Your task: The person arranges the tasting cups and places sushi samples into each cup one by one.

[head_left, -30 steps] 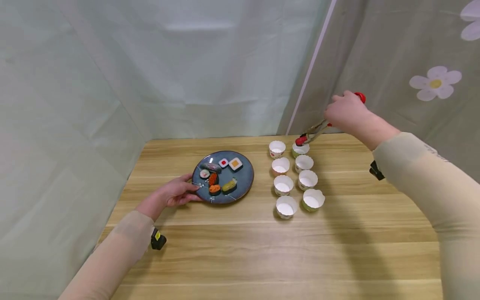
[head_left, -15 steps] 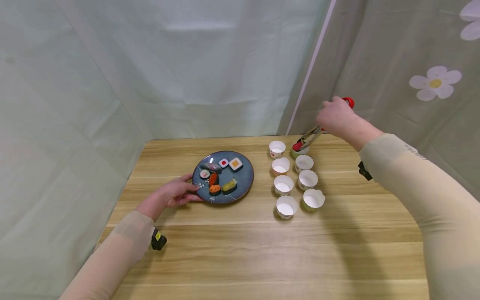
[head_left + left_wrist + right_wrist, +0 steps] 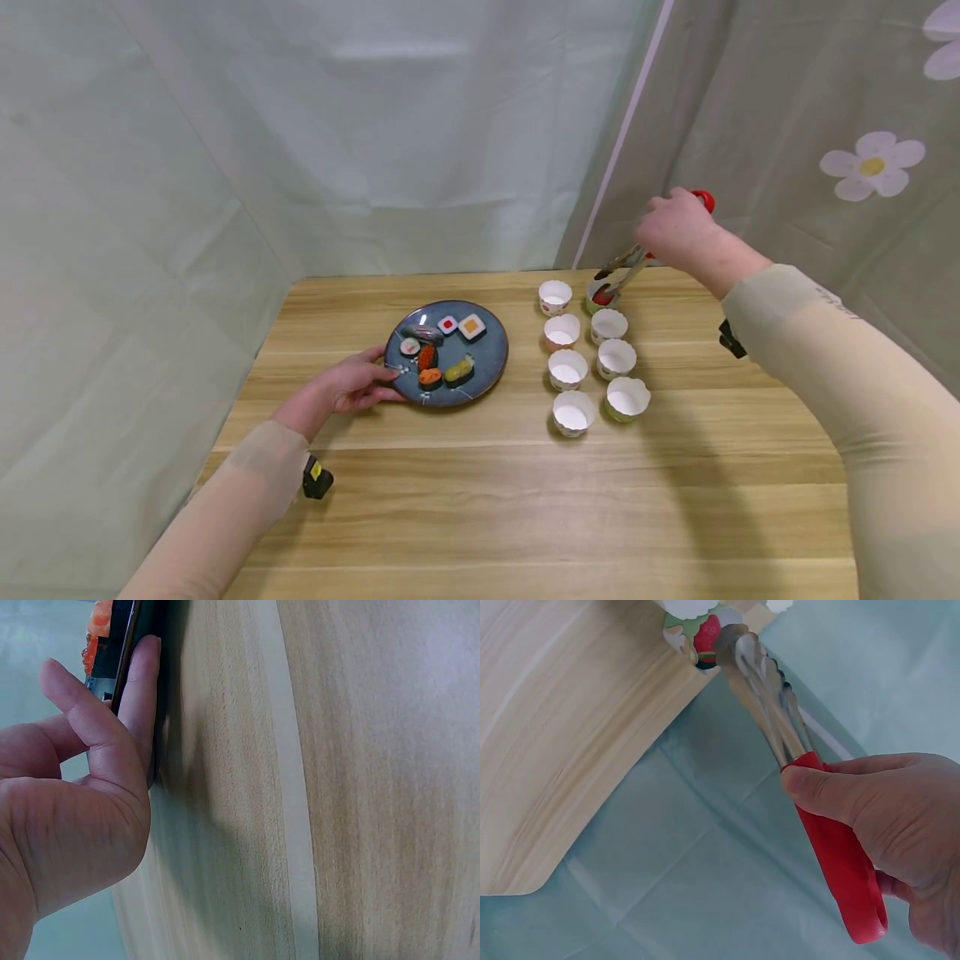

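My right hand (image 3: 678,229) grips metal tongs (image 3: 832,847) by their red handles, high over the table's back edge. Their tips stand parted at the back cup (image 3: 602,307) of the right-hand row, a green paper one. Inside that cup lies a red-topped sushi piece (image 3: 602,295), also visible beside the tong tips in the right wrist view. On the left, my left hand (image 3: 363,382) pinches the rim of a round blue plate (image 3: 491,367), thumb on top and fingers beneath. Several toy sushi pieces, including a yellow-topped one (image 3: 459,372) and a square roll (image 3: 472,327), sit on it.
Two rows of scalloped paper cups, among them a front left cup (image 3: 573,414) and a front right cup (image 3: 627,400), run front to back right of the plate. Curtains (image 3: 465,133) hang behind the wooden table (image 3: 480,517).
My right hand has moved left and lower with the tongs. The red-topped sushi, earlier held above the green cup, now lies in it, and the tong tips have spread apart. My left hand stays put.
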The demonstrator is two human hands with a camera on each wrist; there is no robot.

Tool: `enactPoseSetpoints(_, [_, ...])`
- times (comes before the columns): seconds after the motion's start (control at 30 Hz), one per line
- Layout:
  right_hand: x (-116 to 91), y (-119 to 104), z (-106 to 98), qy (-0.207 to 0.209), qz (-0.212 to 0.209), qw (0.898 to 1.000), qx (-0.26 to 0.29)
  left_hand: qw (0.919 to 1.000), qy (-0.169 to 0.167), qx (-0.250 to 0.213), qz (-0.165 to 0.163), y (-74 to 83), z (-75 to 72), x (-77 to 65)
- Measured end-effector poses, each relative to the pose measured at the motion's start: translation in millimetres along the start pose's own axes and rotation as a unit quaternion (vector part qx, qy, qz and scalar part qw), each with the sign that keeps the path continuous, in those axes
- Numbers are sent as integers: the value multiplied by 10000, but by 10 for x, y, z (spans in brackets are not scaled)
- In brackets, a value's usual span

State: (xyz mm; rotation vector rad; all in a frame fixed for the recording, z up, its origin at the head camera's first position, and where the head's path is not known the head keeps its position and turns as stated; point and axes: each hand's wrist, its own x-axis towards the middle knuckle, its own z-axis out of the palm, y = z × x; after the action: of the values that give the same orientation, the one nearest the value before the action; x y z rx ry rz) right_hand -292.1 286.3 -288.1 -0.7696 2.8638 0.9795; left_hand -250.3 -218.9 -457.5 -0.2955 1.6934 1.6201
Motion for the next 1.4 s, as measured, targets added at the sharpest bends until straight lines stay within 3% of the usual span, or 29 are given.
enactPoseSetpoints(0.7, [-138,97,-41,339,170,9990,234,10000,33,0,-31,-8,-25,12])
enactPoseSetpoints(1.4, [-4,-73,-38,1139,-104,9924,457,9998,167,22,-84,-14,-47,12])
